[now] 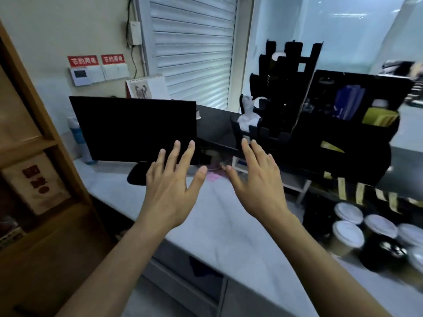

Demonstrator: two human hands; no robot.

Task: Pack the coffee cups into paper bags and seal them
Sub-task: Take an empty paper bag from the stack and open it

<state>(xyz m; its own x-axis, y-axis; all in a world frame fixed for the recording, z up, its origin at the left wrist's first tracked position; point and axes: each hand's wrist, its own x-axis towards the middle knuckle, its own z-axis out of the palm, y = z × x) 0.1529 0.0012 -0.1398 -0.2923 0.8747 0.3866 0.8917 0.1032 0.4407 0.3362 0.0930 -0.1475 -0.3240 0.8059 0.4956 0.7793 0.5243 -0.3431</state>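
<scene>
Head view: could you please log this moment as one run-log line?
left hand: open, empty | right hand: open, empty | lidded cups: untouched, right | step: not started

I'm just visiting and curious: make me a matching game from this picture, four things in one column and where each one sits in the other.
Things:
1. monitor
2. lidded cups
3. red wall signs
4. left hand

Places:
A. low at the right edge of the view
B. on the wall above the switches
C. standing on the counter at left, behind the hands
D. spread open above the white counter, holding nothing

Pairs: 1-C, 2-A, 3-B, 4-D
</scene>
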